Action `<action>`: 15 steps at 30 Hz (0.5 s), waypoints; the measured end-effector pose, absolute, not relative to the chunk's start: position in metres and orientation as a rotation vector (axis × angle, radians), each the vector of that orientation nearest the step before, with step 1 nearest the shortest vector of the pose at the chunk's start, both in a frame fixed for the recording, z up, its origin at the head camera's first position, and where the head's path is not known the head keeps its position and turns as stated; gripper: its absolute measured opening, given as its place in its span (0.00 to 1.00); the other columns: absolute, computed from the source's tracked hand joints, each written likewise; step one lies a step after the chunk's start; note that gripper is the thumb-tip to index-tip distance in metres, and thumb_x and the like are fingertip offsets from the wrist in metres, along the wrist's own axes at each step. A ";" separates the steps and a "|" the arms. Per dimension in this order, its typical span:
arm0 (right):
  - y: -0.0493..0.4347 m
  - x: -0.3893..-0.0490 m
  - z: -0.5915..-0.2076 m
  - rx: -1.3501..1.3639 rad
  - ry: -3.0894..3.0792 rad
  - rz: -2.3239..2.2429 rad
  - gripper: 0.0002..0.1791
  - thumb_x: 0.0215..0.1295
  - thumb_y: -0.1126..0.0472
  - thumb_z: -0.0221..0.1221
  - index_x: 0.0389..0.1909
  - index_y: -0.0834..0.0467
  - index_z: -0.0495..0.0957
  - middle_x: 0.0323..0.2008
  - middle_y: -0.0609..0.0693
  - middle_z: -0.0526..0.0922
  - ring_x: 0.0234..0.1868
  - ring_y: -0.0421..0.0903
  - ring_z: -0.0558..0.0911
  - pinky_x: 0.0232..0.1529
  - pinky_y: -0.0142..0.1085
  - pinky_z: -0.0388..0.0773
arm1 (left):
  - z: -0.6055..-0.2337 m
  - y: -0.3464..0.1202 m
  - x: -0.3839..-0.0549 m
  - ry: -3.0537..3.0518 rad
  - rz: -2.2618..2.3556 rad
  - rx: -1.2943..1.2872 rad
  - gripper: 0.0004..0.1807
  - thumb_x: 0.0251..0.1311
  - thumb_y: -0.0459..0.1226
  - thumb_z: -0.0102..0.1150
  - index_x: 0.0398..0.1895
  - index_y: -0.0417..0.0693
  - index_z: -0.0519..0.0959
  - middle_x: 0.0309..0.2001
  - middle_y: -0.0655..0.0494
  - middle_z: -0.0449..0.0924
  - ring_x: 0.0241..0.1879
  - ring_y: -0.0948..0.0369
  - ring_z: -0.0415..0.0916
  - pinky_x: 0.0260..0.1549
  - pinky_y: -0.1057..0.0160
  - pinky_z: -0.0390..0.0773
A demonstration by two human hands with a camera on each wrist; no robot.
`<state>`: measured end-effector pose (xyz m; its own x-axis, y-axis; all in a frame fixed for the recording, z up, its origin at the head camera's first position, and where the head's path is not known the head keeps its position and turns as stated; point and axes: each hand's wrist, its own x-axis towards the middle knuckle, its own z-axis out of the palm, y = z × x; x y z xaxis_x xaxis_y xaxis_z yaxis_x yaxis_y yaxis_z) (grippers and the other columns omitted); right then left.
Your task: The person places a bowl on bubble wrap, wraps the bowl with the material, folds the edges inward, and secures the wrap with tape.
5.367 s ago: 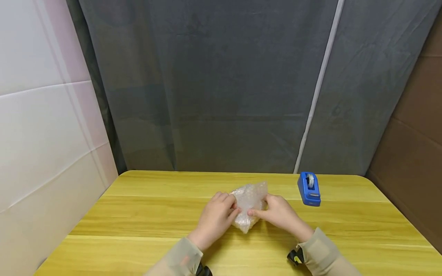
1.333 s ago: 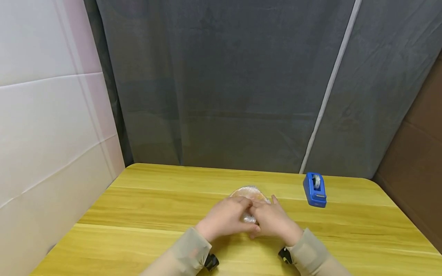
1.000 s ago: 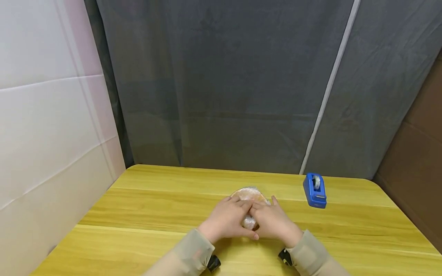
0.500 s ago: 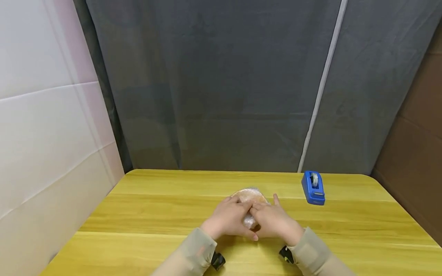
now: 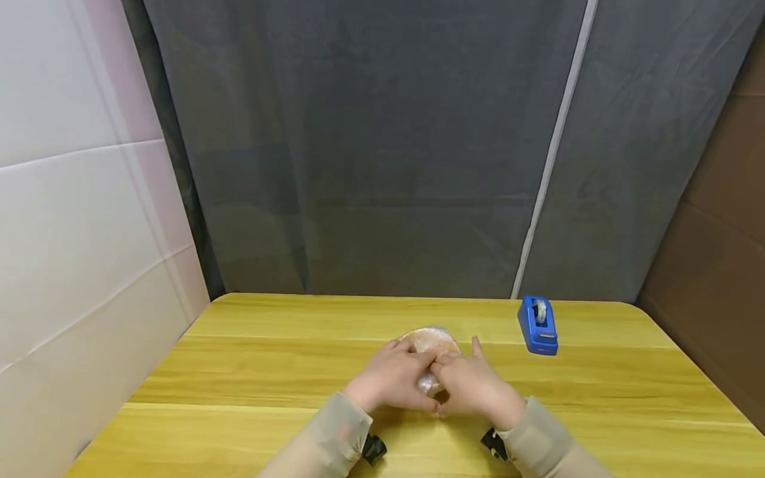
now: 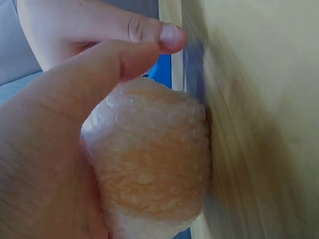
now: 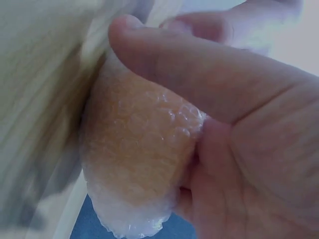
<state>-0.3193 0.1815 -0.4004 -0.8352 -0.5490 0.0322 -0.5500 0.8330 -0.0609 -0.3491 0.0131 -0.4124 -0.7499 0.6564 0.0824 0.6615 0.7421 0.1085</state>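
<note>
A bubble-wrapped bundle [image 5: 431, 339] lies on the table under both hands, and something orange-brown shows through its clear wrap. My left hand [image 5: 396, 377] rests over its left part with fingers spread and fairly straight. From the right, my right hand [image 5: 472, 384] presses on its top, little finger raised. The fingertips of both hands meet over the bundle, and the thumbs come together at its near side. In the left wrist view the wrapped bundle [image 6: 154, 159] sits beneath the palm; the right wrist view shows the other side of the bundle [image 7: 137, 134]. Some fingertips are hidden.
A blue tape dispenser [image 5: 538, 326] with a roll of clear tape stands at the back right of the wooden table [image 5: 269, 372]. Behind the table hangs a grey curtain [image 5: 388, 146]. A white panel [image 5: 89, 219] flanks the left, a brown one [image 5: 717, 219] the right.
Earlier both hands pinched the raised bubble wrap; now they lie over the bundle with the wrap folded down. Over the last second the hands barely move, while the head view shifts slightly.
</note>
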 end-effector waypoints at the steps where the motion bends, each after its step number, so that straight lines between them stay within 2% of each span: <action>1: 0.181 -0.319 -0.401 0.892 -2.995 0.101 0.44 0.40 0.47 0.75 0.60 0.62 0.76 0.61 0.55 0.75 0.64 0.54 0.71 0.61 0.73 0.42 | -0.412 0.013 -0.349 -2.890 -0.184 -1.093 0.46 0.45 0.64 0.63 0.68 0.54 0.70 0.53 0.64 0.79 0.58 0.58 0.67 0.64 0.54 0.59; 4: 0.179 -0.319 -0.401 0.885 -2.988 0.080 0.45 0.38 0.47 0.76 0.59 0.63 0.76 0.60 0.55 0.76 0.63 0.54 0.71 0.60 0.73 0.44 | -0.411 0.014 -0.348 -2.869 -0.132 -1.087 0.43 0.46 0.61 0.63 0.67 0.53 0.71 0.50 0.66 0.81 0.54 0.60 0.69 0.61 0.57 0.62; 13: 0.182 -0.315 -0.397 0.887 -3.040 0.119 0.49 0.38 0.44 0.75 0.63 0.62 0.73 0.64 0.55 0.72 0.66 0.55 0.69 0.61 0.73 0.44 | -0.414 0.016 -0.348 -2.881 -0.102 -1.081 0.41 0.47 0.61 0.63 0.67 0.56 0.72 0.51 0.68 0.80 0.54 0.61 0.69 0.63 0.56 0.59; 15: 0.184 -0.314 -0.392 0.915 -3.044 0.167 0.46 0.40 0.44 0.75 0.62 0.61 0.75 0.63 0.55 0.73 0.65 0.55 0.69 0.60 0.73 0.44 | -0.413 0.017 -0.347 -2.873 -0.097 -1.077 0.39 0.48 0.61 0.63 0.64 0.57 0.74 0.49 0.69 0.80 0.54 0.61 0.69 0.63 0.55 0.60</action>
<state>-0.3136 0.1836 -0.3921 -0.8339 -0.5518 -0.0092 -0.5474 0.8293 -0.1125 -0.3474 0.0167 -0.4132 -0.7515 0.6537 0.0891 0.6583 0.7520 0.0342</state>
